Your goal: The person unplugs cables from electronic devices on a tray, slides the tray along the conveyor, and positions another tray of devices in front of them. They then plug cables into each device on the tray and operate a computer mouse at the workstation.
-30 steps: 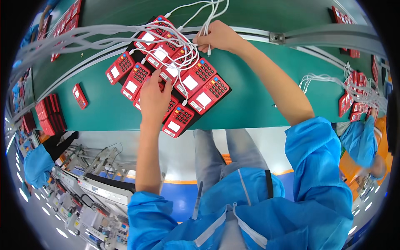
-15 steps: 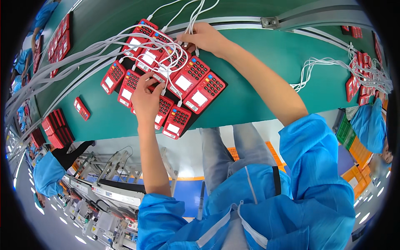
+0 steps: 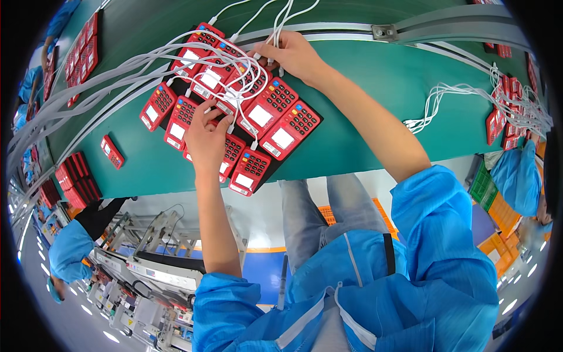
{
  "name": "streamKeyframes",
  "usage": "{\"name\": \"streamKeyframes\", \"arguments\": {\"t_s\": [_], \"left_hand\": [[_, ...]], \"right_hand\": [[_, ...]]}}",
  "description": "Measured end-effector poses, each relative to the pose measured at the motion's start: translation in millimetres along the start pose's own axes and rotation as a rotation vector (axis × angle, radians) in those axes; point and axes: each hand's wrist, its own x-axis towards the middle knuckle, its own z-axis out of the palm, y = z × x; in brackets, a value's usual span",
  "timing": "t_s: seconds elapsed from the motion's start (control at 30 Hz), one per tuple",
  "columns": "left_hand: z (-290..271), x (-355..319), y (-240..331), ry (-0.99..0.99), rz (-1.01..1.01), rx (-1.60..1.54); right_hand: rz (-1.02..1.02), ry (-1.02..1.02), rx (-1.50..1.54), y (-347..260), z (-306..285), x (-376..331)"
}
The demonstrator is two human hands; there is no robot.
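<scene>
Red payment terminals (image 3: pixel 282 138) with black keypads and white screens lie close together on the green table (image 3: pixel 352 117). White cables (image 3: pixel 249 82) loop over them, with plugs at several of their ends. My right hand (image 3: pixel 296 57) is closed round several white cables at the far edge of the group, plug ends hanging below its fingers. My left hand (image 3: pixel 205 138) rests among the nearer terminals, thumb and fingers bent about the lower end of one. A white plug (image 3: pixel 231 128) shows beside its thumb. The left fingertips are partly hidden.
A single terminal (image 3: pixel 112 152) lies to the left, near stacked red terminals (image 3: pixel 79 179). More terminals (image 3: pixel 511 105) with bundled cables are at the right. A metal rail (image 3: pixel 346 32) runs behind my hands. Another person in blue (image 3: pixel 516 182) is at the right.
My right hand has shifted slightly right with the cables, and their plug ends now show more plainly below the fingers. The left hand stays nearly in place.
</scene>
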Motion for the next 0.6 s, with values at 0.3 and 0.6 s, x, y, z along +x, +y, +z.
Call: {"name": "streamKeyframes", "arguments": {"t_s": [0.3, 0.6], "left_hand": [[1, 1, 7, 0.015, 0.005, -0.018], [3, 1, 5, 0.019, 0.042, 0.008]], "right_hand": [[0.022, 0.014, 0.029, 15, 4, 9], [0.027, 0.039, 0.096, 11, 9, 7]]}}
